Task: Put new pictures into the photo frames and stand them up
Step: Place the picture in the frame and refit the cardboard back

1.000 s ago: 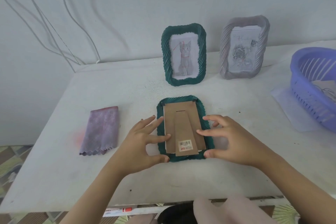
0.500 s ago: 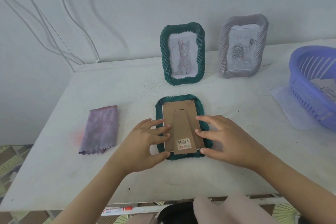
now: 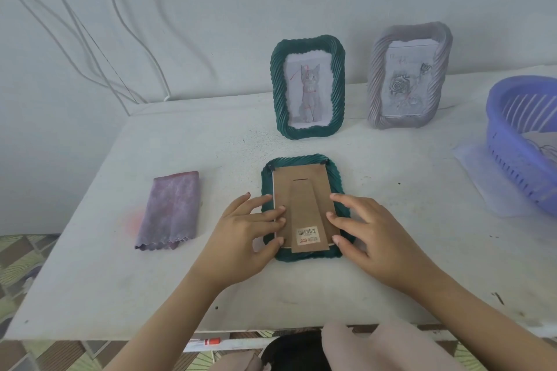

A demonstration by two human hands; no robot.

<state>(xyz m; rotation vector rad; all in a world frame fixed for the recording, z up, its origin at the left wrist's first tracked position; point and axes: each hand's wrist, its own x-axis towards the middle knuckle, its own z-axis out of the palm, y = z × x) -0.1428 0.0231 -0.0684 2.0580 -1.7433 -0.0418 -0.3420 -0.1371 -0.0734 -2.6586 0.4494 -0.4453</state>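
Observation:
A green photo frame [image 3: 334,173] lies face down in the middle of the white table [image 3: 391,265], its brown cardboard back [image 3: 304,190] with folded stand and barcode sticker facing up. My left hand [image 3: 241,238] rests on the frame's left edge, fingertips on the cardboard. My right hand [image 3: 370,232] presses the right side of the backing and the frame's right edge. Behind, a second green frame [image 3: 307,90] with a cat drawing and a grey frame [image 3: 408,77] with a rose drawing stand upright.
A folded purple cloth [image 3: 170,209] lies at the left. A purple plastic basket [image 3: 521,135] holding paper sits at the right edge on a thin sheet. White cables hang on the wall at the back left. The table's front edge is close to my body.
Both hands have closed in on the face-down frame; the left fingers slid onto the cardboard back and the right fingers moved inward over its right side. The frame has stayed flat.

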